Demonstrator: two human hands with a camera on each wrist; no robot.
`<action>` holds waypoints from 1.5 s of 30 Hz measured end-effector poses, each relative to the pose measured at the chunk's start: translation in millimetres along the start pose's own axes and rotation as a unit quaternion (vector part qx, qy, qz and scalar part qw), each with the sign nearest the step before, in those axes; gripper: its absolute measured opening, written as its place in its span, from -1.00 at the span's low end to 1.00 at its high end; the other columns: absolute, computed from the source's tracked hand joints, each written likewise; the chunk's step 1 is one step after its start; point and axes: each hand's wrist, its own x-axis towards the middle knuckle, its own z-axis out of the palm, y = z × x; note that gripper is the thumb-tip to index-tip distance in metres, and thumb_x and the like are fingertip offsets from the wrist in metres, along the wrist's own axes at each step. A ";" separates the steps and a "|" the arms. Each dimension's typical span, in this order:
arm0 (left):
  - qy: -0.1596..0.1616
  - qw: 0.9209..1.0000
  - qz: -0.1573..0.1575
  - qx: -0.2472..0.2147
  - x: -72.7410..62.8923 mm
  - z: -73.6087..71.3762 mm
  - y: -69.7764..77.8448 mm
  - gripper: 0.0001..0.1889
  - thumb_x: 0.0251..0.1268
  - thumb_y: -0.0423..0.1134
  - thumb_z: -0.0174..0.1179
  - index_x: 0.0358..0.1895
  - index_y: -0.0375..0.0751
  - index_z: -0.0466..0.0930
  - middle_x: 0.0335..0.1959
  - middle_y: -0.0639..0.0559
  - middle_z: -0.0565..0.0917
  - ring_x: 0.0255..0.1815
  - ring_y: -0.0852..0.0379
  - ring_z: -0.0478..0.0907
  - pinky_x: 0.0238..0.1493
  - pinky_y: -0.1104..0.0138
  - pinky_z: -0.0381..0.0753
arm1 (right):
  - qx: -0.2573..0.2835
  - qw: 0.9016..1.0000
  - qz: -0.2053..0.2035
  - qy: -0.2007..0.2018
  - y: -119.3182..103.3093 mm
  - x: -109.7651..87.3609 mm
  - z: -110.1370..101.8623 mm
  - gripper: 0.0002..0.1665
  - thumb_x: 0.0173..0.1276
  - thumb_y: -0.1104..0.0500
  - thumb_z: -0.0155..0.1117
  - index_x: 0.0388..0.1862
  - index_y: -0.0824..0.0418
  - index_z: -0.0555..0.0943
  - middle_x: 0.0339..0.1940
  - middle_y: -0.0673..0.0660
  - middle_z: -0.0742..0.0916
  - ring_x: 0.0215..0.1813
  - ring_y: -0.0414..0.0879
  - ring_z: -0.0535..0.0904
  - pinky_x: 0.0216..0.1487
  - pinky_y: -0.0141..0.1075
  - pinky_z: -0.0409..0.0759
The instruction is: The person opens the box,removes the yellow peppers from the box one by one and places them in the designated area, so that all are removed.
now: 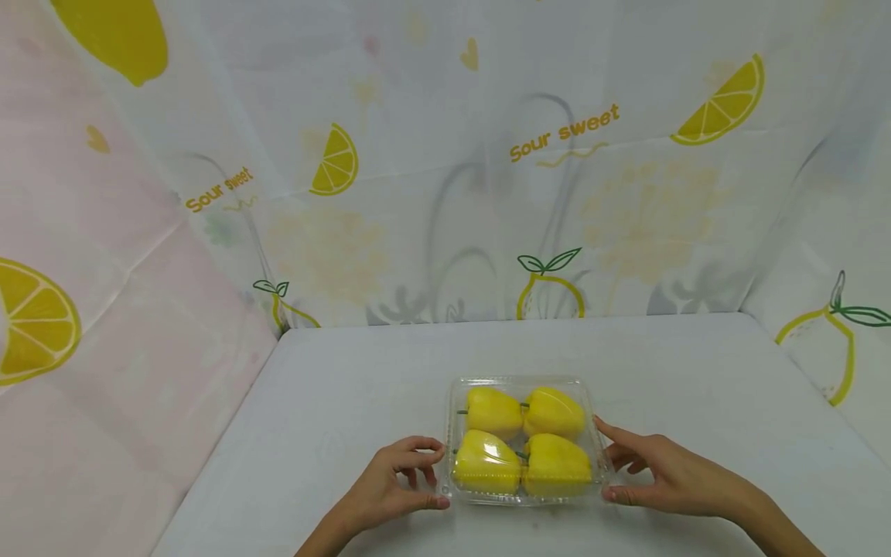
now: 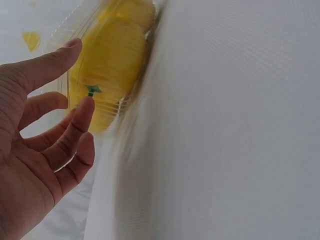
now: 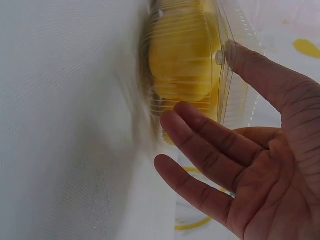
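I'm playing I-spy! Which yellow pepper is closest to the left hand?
The near-left yellow bell pepper in the clear plastic box. It's beside the left hand; the others are behind it or farther right.

Left hand (image 2: 25, 165): fingers bent, thumb tip at the edge of a clear box (image 2: 121, 107); contact I can't confirm. Yellow peppers (image 2: 112, 52) inside, one green stem (image 2: 92, 90) showing. White table (image 2: 240, 125) beneath; lemon print (image 2: 31, 41) beyond.

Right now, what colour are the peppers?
All four peppers are yellow; the head view shows them best.
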 end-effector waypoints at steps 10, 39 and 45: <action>-0.015 0.996 -0.075 -0.050 2.9 -0.5 2.6 -0.53 -0.04 -0.22 0.56 0.03 -0.18 0.73 0.00 -0.01 0.67 -0.27 0.18 0.62 -0.27 0.34 0.60 | 0.005 1.000 -0.014 0.003 1.5 -1.2 0.8 -0.04 0.38 0.06 0.34 0.51 0.49 0.08 0.06 0.14 0.71 0.01 -0.25 0.61 -0.11 -0.27 0.64; -0.014 0.980 -0.160 -0.116 6.1 7.9 24.9 -0.47 0.00 -0.43 0.49 0.08 -0.47 0.53 -0.20 -0.04 0.59 -0.28 0.13 0.50 -0.32 0.44 0.53 | 0.054 0.997 -0.050 -0.007 0.8 -0.4 4.2 -0.01 0.40 0.16 0.31 0.50 0.56 -0.05 -0.11 -0.04 0.72 -0.12 -0.23 0.65 -0.14 -0.25 0.65; -0.009 0.979 -0.159 -0.128 6.2 9.1 26.7 -0.48 -0.01 -0.48 0.47 0.08 -0.50 0.53 -0.20 -0.04 0.60 -0.28 0.15 0.49 -0.30 0.44 0.53 | 0.060 0.997 -0.047 -0.013 0.9 -0.5 4.1 -0.01 0.41 0.16 0.30 0.51 0.56 -0.07 -0.11 -0.05 0.72 -0.11 -0.23 0.65 -0.13 -0.27 0.65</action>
